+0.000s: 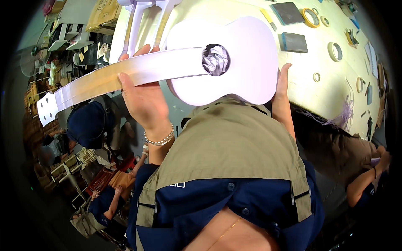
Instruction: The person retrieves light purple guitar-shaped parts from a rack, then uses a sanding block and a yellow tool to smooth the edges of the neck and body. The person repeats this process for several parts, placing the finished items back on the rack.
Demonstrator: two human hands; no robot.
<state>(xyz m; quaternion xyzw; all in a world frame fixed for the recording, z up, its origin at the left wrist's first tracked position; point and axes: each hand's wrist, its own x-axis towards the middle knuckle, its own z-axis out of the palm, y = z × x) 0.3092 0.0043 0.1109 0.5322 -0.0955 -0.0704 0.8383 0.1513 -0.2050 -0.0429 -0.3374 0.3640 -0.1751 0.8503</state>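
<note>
A pale lilac ukulele body point(251, 58) lies across in front of me, without strings. Crumpled paper point(216, 60) fills its round sound hole. The neck reaches left, its fretboard covered by tan masking tape point(98, 85), and ends in a white headstock point(47, 109) with small holes. My left hand point(144, 98) is wrapped round the neck, thumb on the near edge and fingertips showing beyond the far edge. At the body's right end my right hand point(282, 85) grips the rim, thumb up; its other fingers are hidden behind the body.
More lilac instrument necks point(144, 21) lie at the table's far left. On the cream table point(301, 79) are grey sanding blocks point(295, 42), tape rolls point(310, 18) and purple shreds point(345, 109). People sit working at left, one in a dark cap point(86, 121); another person's arm point(362, 184) shows at right.
</note>
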